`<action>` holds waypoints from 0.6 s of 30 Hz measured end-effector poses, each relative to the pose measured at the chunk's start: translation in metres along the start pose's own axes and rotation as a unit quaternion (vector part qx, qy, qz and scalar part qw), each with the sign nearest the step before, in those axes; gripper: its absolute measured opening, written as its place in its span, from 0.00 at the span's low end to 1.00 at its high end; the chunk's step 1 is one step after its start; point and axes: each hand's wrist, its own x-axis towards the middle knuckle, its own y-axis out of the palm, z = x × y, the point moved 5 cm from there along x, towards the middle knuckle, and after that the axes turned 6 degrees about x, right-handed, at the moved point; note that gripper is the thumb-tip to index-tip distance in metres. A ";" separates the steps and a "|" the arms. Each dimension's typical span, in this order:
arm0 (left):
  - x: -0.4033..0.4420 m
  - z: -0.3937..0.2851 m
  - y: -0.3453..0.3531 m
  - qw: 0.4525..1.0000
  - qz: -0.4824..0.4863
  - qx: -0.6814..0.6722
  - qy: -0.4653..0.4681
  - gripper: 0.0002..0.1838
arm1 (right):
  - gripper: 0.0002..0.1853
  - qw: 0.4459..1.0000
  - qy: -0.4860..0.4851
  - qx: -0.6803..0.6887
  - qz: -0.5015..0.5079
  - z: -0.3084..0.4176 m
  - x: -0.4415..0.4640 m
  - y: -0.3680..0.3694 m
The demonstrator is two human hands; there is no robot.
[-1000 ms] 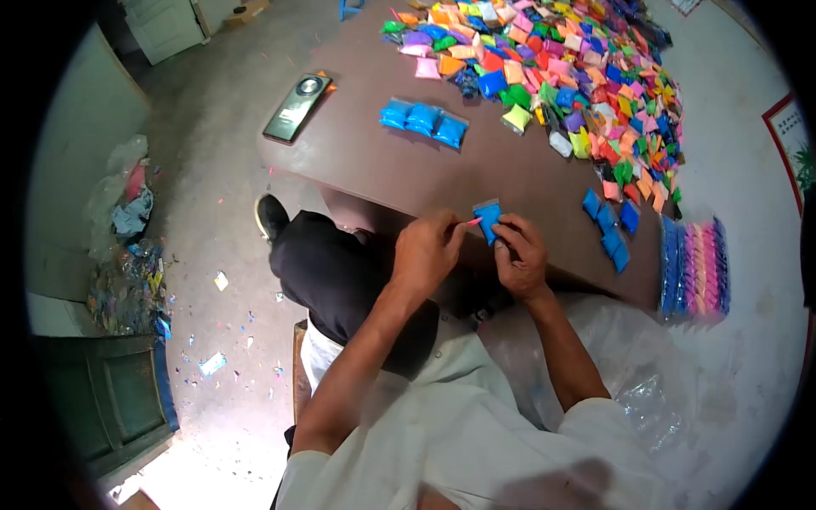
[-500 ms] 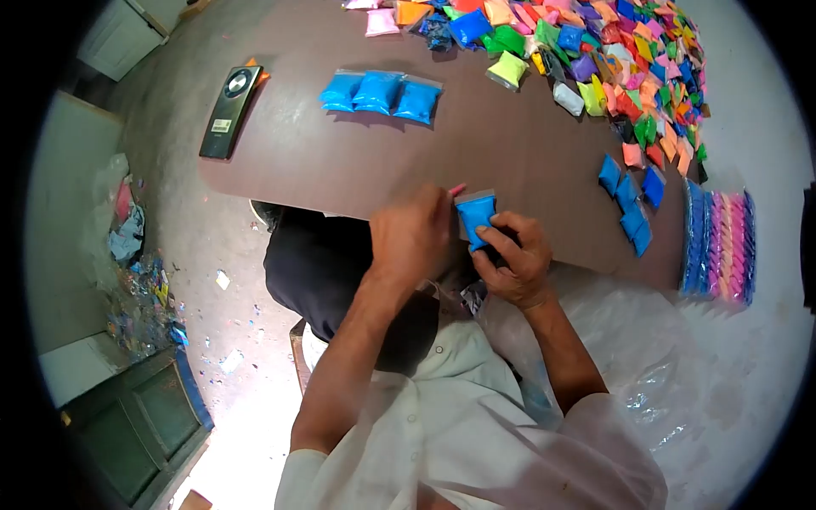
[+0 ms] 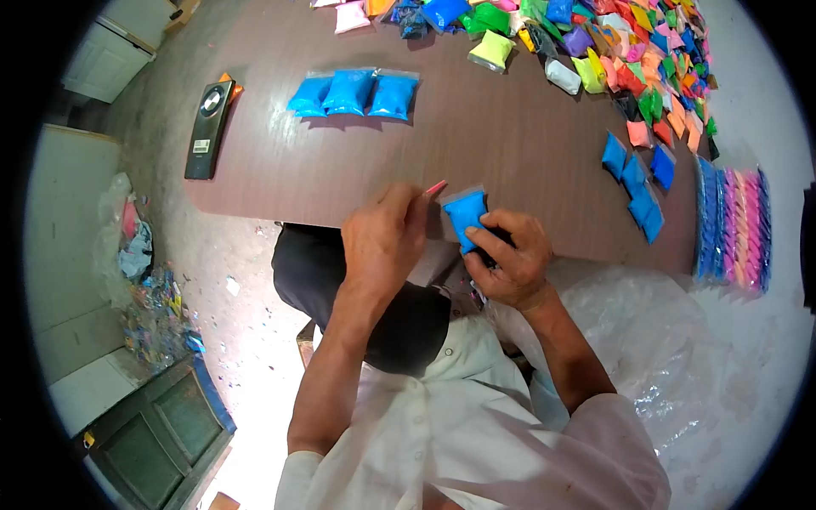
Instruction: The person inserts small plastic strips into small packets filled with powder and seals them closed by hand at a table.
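Brown table [image 3: 510,144], grey floor [image 3: 161,153] (stick [image 3: 437,187] pinched in left hand [image 3: 382,236], packet [image 3: 464,211] in right hand [image 3: 520,257])

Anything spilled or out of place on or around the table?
Yes: loose scraps litter the floor on the left, looking like dropped waste. The blue packet in the right hand shows no visible leak.

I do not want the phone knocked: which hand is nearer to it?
Left. The left hand is right of the phone; the right hand, holding a blue packet, is farther right.
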 end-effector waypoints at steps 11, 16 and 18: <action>0.000 -0.004 -0.001 0.999 0.010 0.032 0.026 0.03 | 0.18 1.000 -0.005 -0.008 -0.011 0.001 -0.001 0.000; 0.003 -0.028 -0.005 0.997 0.018 -0.054 0.051 0.04 | 0.18 1.000 -0.008 -0.010 -0.016 0.002 -0.002 0.001; 0.005 -0.045 0.005 0.994 0.061 0.001 0.090 0.03 | 0.19 1.000 -0.014 -0.012 -0.014 0.000 -0.003 0.001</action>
